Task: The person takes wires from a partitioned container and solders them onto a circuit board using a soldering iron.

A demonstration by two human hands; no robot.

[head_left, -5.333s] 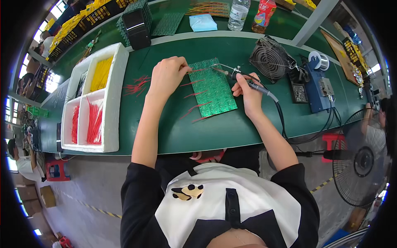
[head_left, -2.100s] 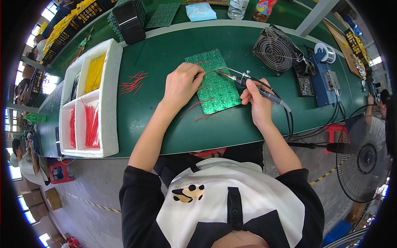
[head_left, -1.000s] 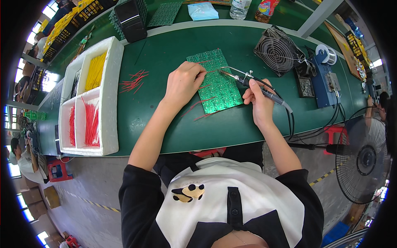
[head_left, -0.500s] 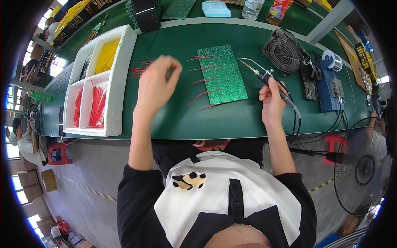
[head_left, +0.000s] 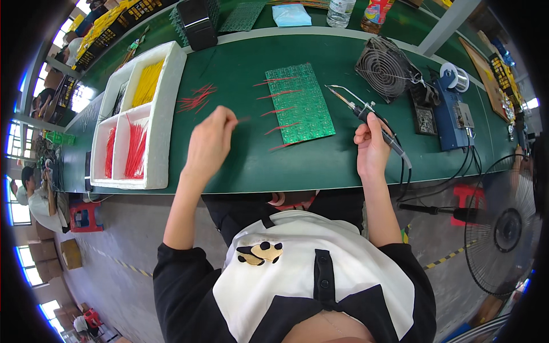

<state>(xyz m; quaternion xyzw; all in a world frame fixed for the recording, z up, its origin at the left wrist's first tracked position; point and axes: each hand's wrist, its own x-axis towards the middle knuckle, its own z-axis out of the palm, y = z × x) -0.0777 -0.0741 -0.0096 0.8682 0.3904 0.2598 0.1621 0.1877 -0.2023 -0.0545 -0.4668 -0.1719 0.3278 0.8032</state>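
Note:
My left hand (head_left: 209, 142) is pinched over the green mat, left of the circuit board; a short, blurred red wire (head_left: 244, 119) sticks out from its fingertips. My right hand (head_left: 373, 146) grips a soldering iron (head_left: 362, 112) with a thin metal guide along its tip, which points left toward the board's right edge without touching it. The green circuit board (head_left: 309, 108) lies flat between my hands. Several red wires (head_left: 279, 95) jut from its left side. Beyond my left hand lies a loose pile of red wires (head_left: 197, 98).
A white foam tray (head_left: 162, 128) with red, yellow and black wires stands at left. At right are a small black fan (head_left: 382, 68), a blue soldering station (head_left: 450, 114) and a solder spool (head_left: 456, 78). Bottles (head_left: 341, 12) stand at the back. A large fan (head_left: 506, 228) is lower right.
My left hand has drawn back from the pile of red wires toward me, and a red wire now shows at its fingertips. My right hand still holds the soldering iron near the board.

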